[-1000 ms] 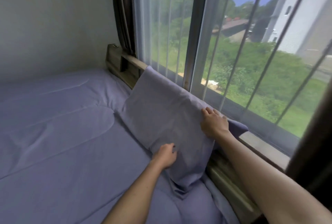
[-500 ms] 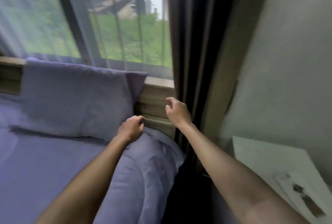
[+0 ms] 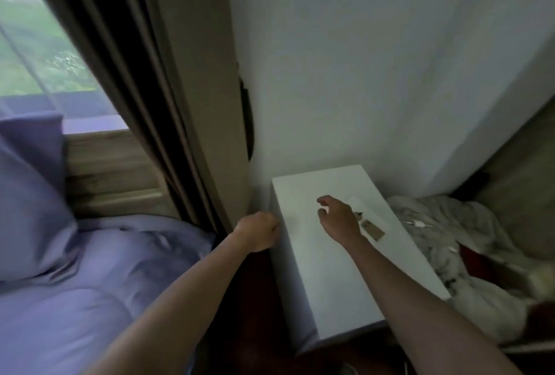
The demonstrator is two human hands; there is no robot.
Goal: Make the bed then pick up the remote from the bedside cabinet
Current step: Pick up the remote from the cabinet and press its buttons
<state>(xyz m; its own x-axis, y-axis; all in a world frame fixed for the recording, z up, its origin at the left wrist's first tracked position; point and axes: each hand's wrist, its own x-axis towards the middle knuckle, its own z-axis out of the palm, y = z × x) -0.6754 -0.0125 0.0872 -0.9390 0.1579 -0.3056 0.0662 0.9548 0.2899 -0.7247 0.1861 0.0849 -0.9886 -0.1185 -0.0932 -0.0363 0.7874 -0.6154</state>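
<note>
A white bedside cabinet (image 3: 330, 269) stands at the centre of view. A pale remote (image 3: 374, 230) lies toward 1 o'clock on its flat top surface. At 8 o'clock is a bed (image 3: 111, 164) spread with a lavender quilt (image 3: 75, 299). A matching pillow (image 3: 27, 194) leans at 9 o'clock against its wooden head end.

no readable text, labels, brands or numbers anywhere — frame too blurred for lettering
</note>
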